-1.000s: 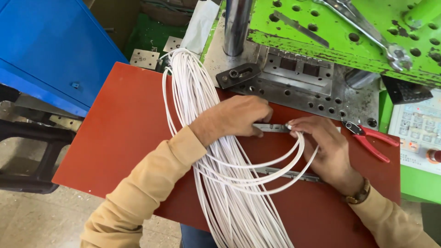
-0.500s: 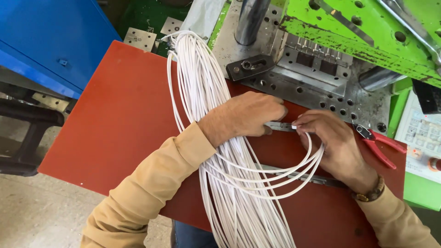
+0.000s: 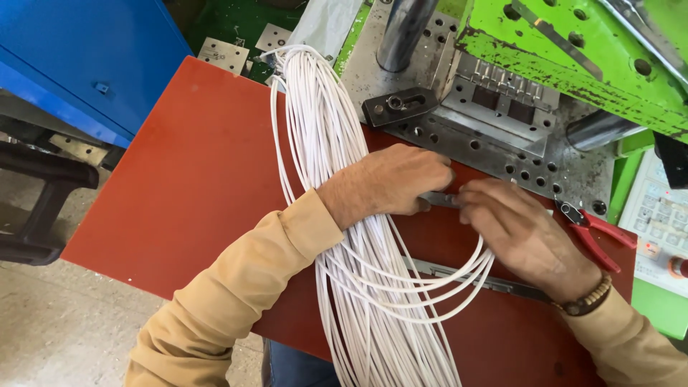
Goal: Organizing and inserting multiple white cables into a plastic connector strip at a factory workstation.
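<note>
Cables, a white bundle, lie along the red table under the left hand, which pinches a metal strip with the right hand; red-handled pliers just beside, green press behind.

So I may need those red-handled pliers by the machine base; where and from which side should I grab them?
Take the red-handled pliers by the two red handles, coming from the right. The handles splay out toward the right, bare on the red board, while the metal nose points left, close beside the right hand and the perforated steel plate. That side looks the least crowded.
</note>
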